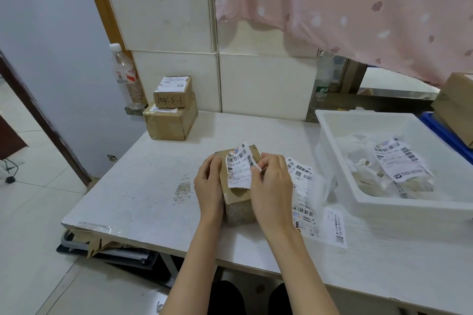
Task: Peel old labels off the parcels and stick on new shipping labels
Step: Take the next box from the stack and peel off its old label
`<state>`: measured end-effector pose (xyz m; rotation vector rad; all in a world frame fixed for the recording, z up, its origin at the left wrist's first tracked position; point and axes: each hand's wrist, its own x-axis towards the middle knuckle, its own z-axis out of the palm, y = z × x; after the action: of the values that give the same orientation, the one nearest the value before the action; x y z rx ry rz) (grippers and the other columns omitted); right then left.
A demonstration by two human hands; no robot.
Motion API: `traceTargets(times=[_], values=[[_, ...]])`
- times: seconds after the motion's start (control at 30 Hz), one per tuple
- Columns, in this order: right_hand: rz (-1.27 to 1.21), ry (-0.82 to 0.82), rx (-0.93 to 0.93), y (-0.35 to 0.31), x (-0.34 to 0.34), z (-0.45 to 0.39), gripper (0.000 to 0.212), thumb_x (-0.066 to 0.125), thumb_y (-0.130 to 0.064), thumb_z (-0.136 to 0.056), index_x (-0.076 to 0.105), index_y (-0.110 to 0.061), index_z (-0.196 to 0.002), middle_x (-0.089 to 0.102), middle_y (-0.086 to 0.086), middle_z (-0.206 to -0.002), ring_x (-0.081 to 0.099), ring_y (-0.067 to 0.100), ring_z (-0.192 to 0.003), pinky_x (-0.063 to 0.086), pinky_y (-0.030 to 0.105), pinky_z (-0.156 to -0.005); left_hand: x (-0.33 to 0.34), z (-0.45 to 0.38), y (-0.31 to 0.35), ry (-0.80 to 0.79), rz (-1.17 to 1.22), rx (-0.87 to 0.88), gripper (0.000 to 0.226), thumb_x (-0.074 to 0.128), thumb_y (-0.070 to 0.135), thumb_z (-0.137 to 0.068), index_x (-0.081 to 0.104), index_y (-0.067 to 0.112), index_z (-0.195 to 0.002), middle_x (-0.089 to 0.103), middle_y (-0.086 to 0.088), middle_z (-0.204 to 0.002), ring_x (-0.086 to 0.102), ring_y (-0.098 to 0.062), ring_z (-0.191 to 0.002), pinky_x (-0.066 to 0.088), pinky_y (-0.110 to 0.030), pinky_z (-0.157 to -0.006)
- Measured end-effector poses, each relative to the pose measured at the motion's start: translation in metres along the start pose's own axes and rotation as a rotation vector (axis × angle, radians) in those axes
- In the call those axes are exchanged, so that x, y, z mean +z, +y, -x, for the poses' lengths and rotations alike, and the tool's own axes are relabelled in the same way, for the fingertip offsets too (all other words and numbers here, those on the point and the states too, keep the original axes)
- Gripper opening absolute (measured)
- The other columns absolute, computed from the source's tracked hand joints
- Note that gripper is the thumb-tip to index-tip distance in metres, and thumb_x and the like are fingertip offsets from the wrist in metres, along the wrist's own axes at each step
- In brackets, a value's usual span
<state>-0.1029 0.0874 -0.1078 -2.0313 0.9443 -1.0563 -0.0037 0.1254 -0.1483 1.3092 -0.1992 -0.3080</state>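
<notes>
A small brown cardboard parcel (236, 202) sits in the middle of the white table (143, 186). My left hand (208, 184) grips its left side. My right hand (271, 184) pinches the right edge of an old white label (239, 167) with barcodes, which is crumpled and lifted partly off the parcel's top. A strip of new shipping labels (305, 194) lies flat on the table just right of my right hand. Two more brown parcels (170, 110) with labels stand stacked at the table's far left corner.
A white plastic tub (330, 140) on the right holds peeled labels and paper scraps. A plastic bottle (126, 77) stands by the wall behind the stacked parcels. Pink curtain hangs at upper right. The table's left edge drops to tiled floor.
</notes>
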Motion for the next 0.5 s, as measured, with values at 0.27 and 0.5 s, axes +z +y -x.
traceTargets(times=[0.27, 0.5], values=[[-0.201, -0.100, 0.132, 0.002, -0.019, -0.008, 0.033, 0.065, -0.009, -0.086, 0.043, -0.019, -0.109, 0.058, -0.007, -0.100, 0.059, 0.005, -0.092, 0.047, 0.019, -0.079, 0.000, 0.000, 0.000, -0.003, 0.013, -0.016, 0.028, 0.055, 0.023, -0.098, 0.068, 0.007, -0.117, 0.070, -0.006, -0.114, 0.063, -0.014, -0.099, 0.047, -0.018, -0.072], [-0.123, -0.077, 0.111, 0.002, -0.018, -0.004, 0.020, 0.068, -0.016, -0.082, 0.053, -0.009, -0.070, 0.059, -0.006, -0.091, 0.058, 0.016, -0.098, 0.051, 0.040, -0.088, 0.001, 0.001, 0.002, 0.006, 0.009, -0.011, 0.027, 0.056, 0.021, -0.098, 0.068, 0.007, -0.117, 0.070, -0.001, -0.111, 0.063, -0.009, -0.095, 0.047, -0.010, -0.065]])
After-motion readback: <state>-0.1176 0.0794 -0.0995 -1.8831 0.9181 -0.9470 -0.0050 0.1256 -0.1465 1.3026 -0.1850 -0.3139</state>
